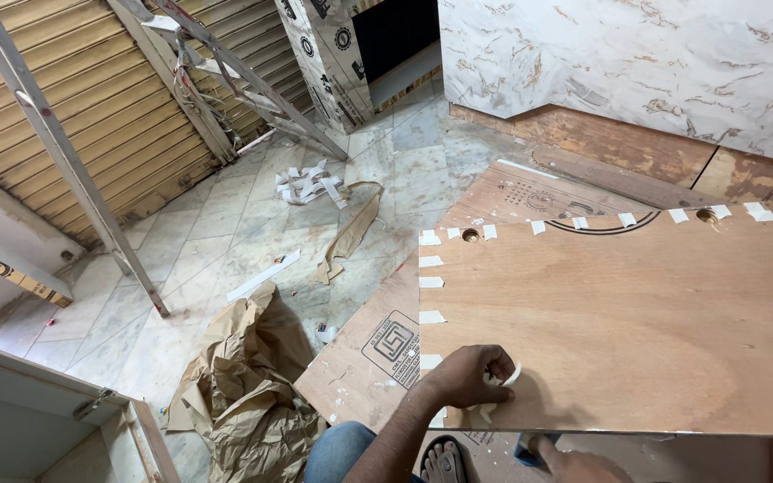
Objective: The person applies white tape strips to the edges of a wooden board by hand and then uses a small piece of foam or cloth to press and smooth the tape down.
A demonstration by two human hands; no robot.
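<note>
A plywood board (637,322) lies flat in front of me, with short strips of white tape (431,317) along its left and far edges. My left hand (469,376) rests on the board's near left corner, fingers curled on a white tape strip (505,379). My right hand (574,465) is below the board's near edge, at the bottom of the view, and grips a small blue object (528,444) that is mostly hidden. Two round holes (471,234) are cut near the board's far edge.
A second plywood sheet (370,358) lies under the board. Crumpled brown paper (243,385) and tape scraps (308,184) litter the marble floor. A metal ladder (64,156) leans by a roller shutter. A marble-patterned panel (637,63) stands behind. My foot (445,461) is below.
</note>
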